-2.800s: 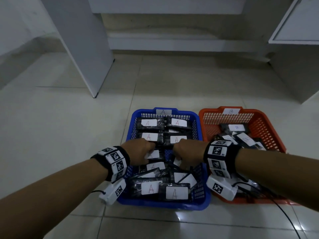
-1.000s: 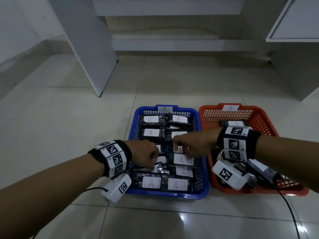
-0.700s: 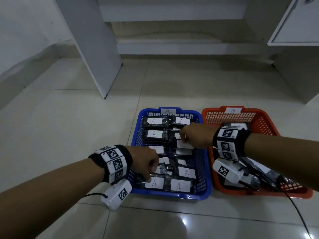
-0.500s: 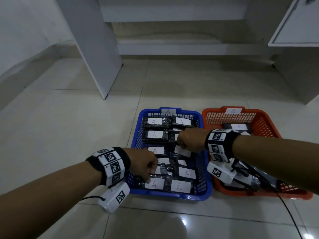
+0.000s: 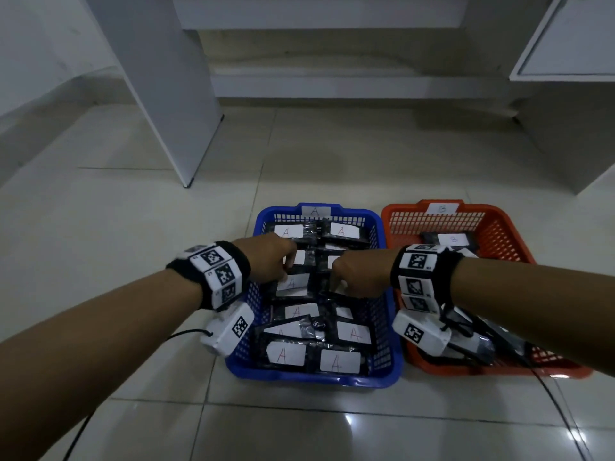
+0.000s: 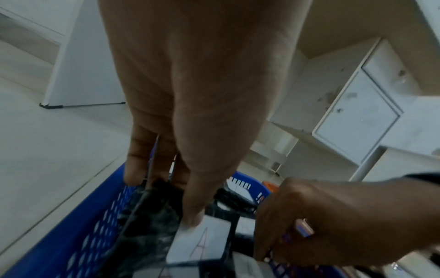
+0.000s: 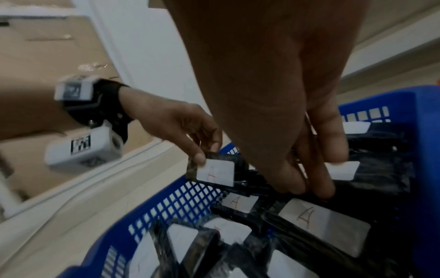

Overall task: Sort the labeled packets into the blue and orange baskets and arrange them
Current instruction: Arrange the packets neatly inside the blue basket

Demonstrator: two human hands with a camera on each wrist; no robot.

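The blue basket (image 5: pixel 312 377), tagged A, holds several black packets with white A labels. My left hand (image 5: pixel 283 271) is over its middle left and pinches one A packet (image 5: pixel 293 284), thumb on the label (image 6: pixel 200 242), lifting its end (image 7: pixel 215 172). My right hand (image 5: pixel 352 277) is beside it over the middle right. Its curled fingers (image 7: pixel 321 188) and thumb pinch the edge of another black packet there. The orange basket (image 5: pixel 499 224), tagged B, stands to the right, with a B packet (image 5: pixel 452 239) at its far end. My right forearm hides much of that basket.
The baskets sit side by side on a tiled floor (image 5: pixel 133 227). A white desk panel (image 5: pixel 173 94) stands at the back left and a white cabinet (image 5: pixel 565 38) at the back right. A black cable (image 5: pixel 559 404) trails from my right wrist.
My left hand moved from the basket's near left corner to its middle and took hold of an A packet. My right hand shifted slightly toward me in the middle of the basket.
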